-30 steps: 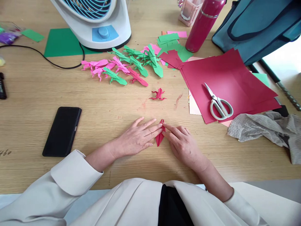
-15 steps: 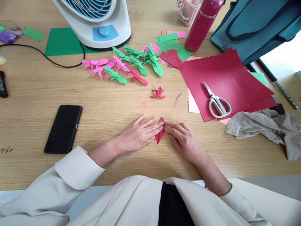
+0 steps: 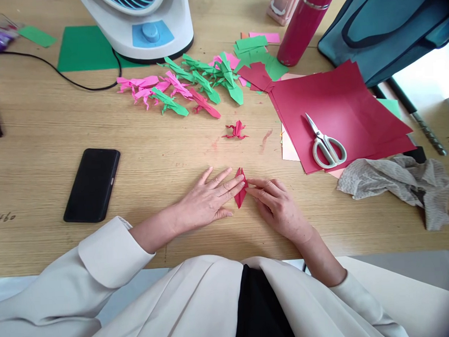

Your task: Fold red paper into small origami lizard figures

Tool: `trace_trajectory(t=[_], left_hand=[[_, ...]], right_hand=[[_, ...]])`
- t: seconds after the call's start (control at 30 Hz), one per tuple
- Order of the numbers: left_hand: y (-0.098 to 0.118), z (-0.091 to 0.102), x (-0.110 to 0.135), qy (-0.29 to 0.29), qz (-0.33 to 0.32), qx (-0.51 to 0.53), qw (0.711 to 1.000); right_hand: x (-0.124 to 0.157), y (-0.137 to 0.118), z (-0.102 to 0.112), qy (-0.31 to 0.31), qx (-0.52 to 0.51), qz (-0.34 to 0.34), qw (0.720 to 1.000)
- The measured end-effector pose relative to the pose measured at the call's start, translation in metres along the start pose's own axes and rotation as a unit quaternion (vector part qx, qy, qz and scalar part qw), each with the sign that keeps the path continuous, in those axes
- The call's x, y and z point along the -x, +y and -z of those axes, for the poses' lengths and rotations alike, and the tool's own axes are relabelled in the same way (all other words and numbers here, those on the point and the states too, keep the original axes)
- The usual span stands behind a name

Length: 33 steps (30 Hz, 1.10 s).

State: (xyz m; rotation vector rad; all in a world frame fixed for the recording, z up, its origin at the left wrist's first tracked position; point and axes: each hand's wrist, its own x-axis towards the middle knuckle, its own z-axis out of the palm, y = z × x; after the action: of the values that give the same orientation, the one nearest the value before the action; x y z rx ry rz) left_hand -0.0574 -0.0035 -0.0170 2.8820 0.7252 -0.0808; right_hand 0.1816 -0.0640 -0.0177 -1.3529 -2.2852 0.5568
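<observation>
A wooden counter [image 3: 180, 158] is filling most of the view. A teal bag [image 3: 381, 30] is sitting at its far right, and a white electric fan [image 3: 146, 25] is standing at far left of centre, its top running out of view. Large red paper sheets [image 3: 351, 105] are lying in a stack on the right. Green, pink and red origami figures [image 3: 206, 85] are clustering in front of the fan. A crimson flask [image 3: 306, 28] is standing behind the sheets; a crumpled grey cloth [image 3: 394, 177] is lying nearer.

At front centre, the person's left hand [image 3: 209, 196] is lying flat, its grip released, fingertips resting on a folded red paper [image 3: 240, 200]. The right hand [image 3: 279, 206] is curling at that paper's right edge; its fingertips are hiding one another, so I cannot tell whether this grip is pinching it. A black smartphone [image 3: 92, 185] is lying at left, and white-handled scissors [image 3: 320, 135] are resting on the sheets. The folded paper is lying between the hands, and a small red paper frog [image 3: 238, 129] is sitting just beyond it.
</observation>
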Motion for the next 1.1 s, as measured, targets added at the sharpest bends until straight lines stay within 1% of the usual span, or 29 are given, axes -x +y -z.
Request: trace_trajectory(t=[0.3, 0.4, 0.5, 0.63, 0.87, 1.1], left_hand=[[-0.0032, 0.0019, -0.0005, -0.022, -0.021, 0.01, 0.999], [-0.0046, 0.0013, -0.0002, -0.029, -0.029, 0.012, 0.999], [-0.0055, 0.0005, 0.0, -0.028, -0.034, 0.011, 0.999], [-0.0065, 0.0002, -0.0002, -0.028, -0.045, 0.016, 0.998], [-0.0076, 0.0047, -0.0012, -0.036, -0.055, 0.032, 0.997], [-0.0077, 0.0057, -0.001, -0.025, -0.069, 0.047, 0.996]], right_hand=[[-0.0004, 0.0025, 0.0006, -0.001, -0.007, 0.013, 1.0], [-0.0025, 0.0018, 0.0016, 0.003, -0.016, 0.008, 1.0], [-0.0053, 0.0014, 0.0018, 0.011, -0.021, 0.003, 1.0], [-0.0068, 0.0032, 0.0003, 0.004, -0.021, 0.003, 1.0], [-0.0074, 0.0067, -0.0008, 0.003, -0.035, 0.009, 0.999], [-0.0083, 0.0079, -0.0027, 0.007, -0.025, 0.007, 1.0]])
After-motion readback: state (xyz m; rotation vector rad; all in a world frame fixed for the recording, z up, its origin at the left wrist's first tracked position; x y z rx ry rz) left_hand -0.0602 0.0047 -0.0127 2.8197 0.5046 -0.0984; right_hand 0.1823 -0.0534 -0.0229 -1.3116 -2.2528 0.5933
